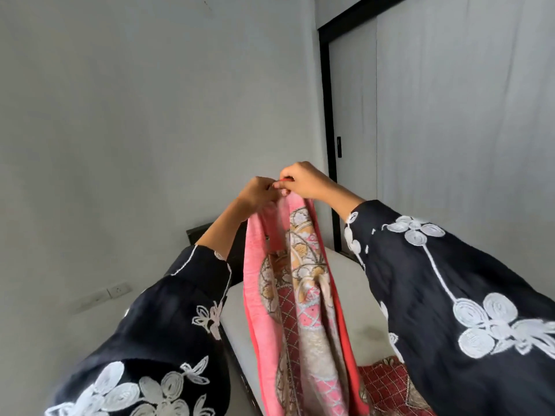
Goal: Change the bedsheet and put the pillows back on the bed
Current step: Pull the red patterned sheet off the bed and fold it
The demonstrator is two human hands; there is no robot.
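Bedsheet [300, 295] (pink, patterned) hangs over mattress [356, 292], its edge pinched by left hand [259, 194] and right hand [304, 181] together.

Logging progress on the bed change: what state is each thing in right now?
bedsheet: lifted, hanging in folds from both hands, not spread.
left hand: pinching the sheet's top edge.
right hand: pinching the same top edge, touching the left hand.
mattress: bare where it shows, not yet covered.
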